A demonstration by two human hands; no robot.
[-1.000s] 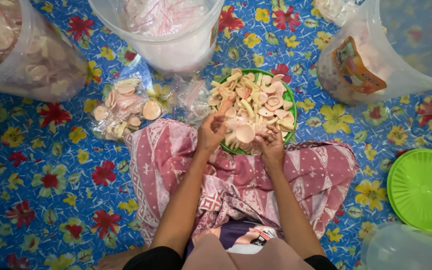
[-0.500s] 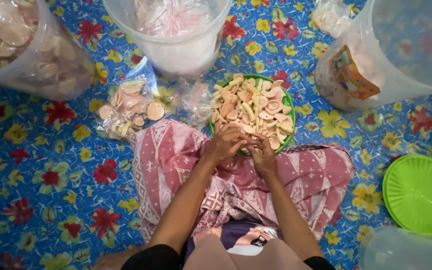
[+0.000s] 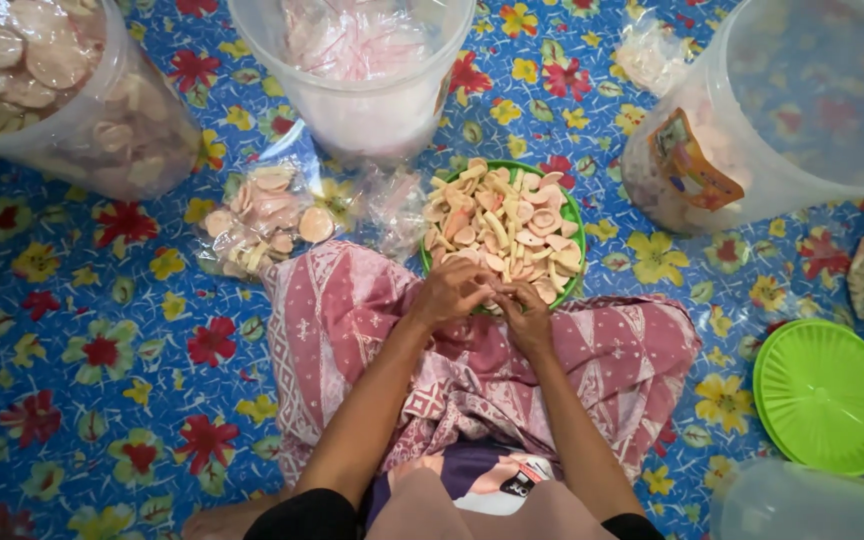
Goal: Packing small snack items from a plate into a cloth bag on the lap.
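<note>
Taking the green bowl (image 3: 575, 215) of crackers as the marker and going left to right: far off to its upper left stands a clear plastic tub (image 3: 142, 140) packed with round pale crackers. Nearer, just left of the bowl, a clear plastic bag (image 3: 262, 215) of pink and cream crackers lies flat on the blue flowered mat (image 3: 82, 360). Right above the bowl sits a white bucket (image 3: 372, 115) holding thin pink-striped wrappers or bags.

At the bowl's near edge, over the pink patterned cloth (image 3: 352, 310) across the person's lap, the left hand (image 3: 452, 292) and the right hand (image 3: 527, 318) are now drawn together, fingers curled and touching. A second ago they were apart, the left lifted over the heap, with a round pink cracker showing between them. Now both have come down to the rim and closed over something small; it looks like a few crackers (image 3: 502, 225) from the heap, though I cannot tell exactly what either hand grips.

To the bowl's right is another clear tub (image 3: 752, 170) with an orange label, and far to the lower right, a green lid (image 3: 825, 397) beside a clear container (image 3: 802, 505).
</note>
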